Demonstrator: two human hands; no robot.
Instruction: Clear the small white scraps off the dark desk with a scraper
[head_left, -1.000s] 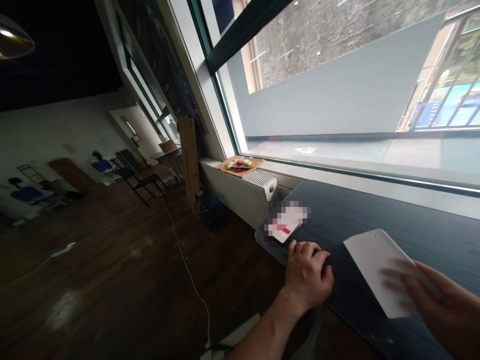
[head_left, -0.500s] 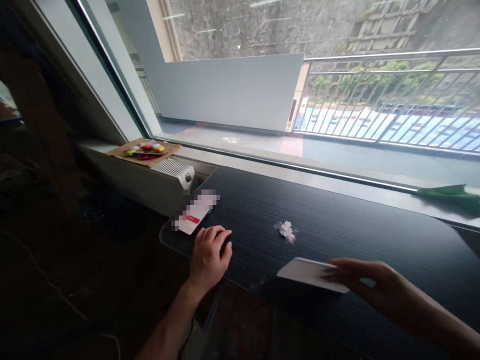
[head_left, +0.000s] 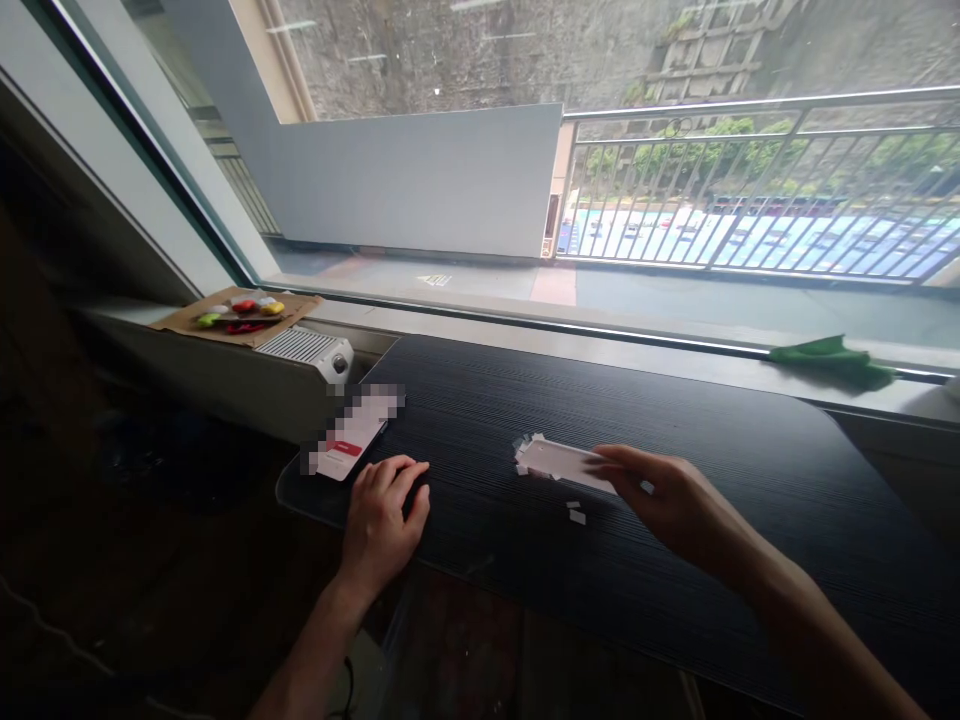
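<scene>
My right hand grips a flat white card by its near end and holds it low over the dark table. The card's far edge touches a small heap of white paper scraps. Two more scraps lie just in front of the card. My left hand rests on the table's left front edge, fingers loosely curled and holding nothing. A phone with a red stripe lies right beyond that hand.
A radiator with a cardboard sheet of coloured pieces stands left of the table. A green cloth lies on the window sill at the right. A large window runs along the back.
The view swung right from the room to the table. My right hand carried the white card forward onto the scraps. The left hand stayed at the table edge.
</scene>
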